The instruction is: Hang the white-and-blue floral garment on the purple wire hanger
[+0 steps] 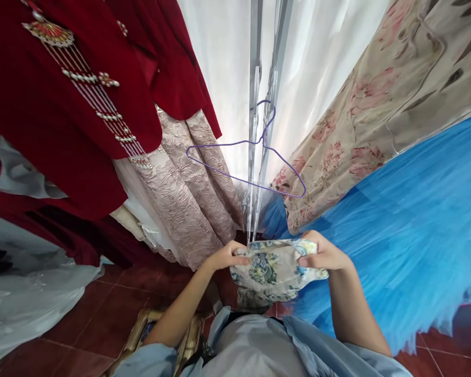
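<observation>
1. A bright blue tulle skirt (408, 235) fills your right side, spreading down to the dark red tiled floor (98, 314).
2. A deep red velvet garment with pearl and gold bead trim (63, 115) hangs at your upper left.
3. A beige fabric with pink floral print (377, 115) drapes at the upper right, above the blue tulle.
4. White sheer curtains (227, 78) hang straight ahead, with a thin metal pole (254, 131) running down the middle.
5. A pale pink textured brocade dress (188, 193) hangs below the red velvet, left of the pole.
6. A thin purple wire hanger (247, 162) hangs by its hook at the pole, bare of clothing.
7. The folded cream cloth with blue and green floral print (272, 269) sits between your hands, in front of your chest and below the hanger.
8. Your left hand (227, 256) grips the cloth's left edge, fingers clenched on it.
9. Your right hand (324, 254) grips the right edge, fingers curled over the top.
</observation>
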Tool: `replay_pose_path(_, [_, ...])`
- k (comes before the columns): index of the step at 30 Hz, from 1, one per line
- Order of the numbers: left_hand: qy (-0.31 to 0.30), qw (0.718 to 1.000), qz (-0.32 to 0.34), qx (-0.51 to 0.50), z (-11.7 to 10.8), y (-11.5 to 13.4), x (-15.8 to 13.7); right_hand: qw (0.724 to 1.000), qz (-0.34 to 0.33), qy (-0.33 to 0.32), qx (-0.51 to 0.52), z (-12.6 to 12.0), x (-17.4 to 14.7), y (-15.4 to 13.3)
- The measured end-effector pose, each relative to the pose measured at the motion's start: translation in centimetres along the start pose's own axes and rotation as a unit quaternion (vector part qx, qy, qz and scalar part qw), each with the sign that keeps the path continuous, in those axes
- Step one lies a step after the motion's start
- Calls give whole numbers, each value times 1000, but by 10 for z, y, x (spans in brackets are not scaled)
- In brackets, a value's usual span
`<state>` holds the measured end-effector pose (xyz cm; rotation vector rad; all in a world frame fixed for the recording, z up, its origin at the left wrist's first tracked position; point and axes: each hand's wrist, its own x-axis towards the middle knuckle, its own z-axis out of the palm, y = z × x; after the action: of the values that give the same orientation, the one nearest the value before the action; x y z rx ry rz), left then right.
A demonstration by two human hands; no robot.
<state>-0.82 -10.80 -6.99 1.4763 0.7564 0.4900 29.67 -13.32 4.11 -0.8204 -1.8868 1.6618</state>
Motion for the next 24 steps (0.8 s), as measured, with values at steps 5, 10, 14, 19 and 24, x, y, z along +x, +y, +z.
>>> replay_pose_path(5, [92, 977, 35, 187, -85, 31, -12, 991, 44, 112, -67, -17, -19, 4])
replay_pose_path(10, [297, 909, 146, 255, -166, 79, -35, 991, 48, 107, -66, 2, 5, 11])
replay_pose_path(14, [463, 801, 274, 264, -204, 127, -29, 988, 7, 143, -50, 15, 37, 4])
replay_pose_path(19, [529, 732, 355, 242, -237, 163, 18, 988, -49, 150, -1, 31, 83, -4])
replay_pose_path(24, [399, 848, 312, 156, -253, 180, 59, 982, -54, 176, 43, 37, 98, 7])
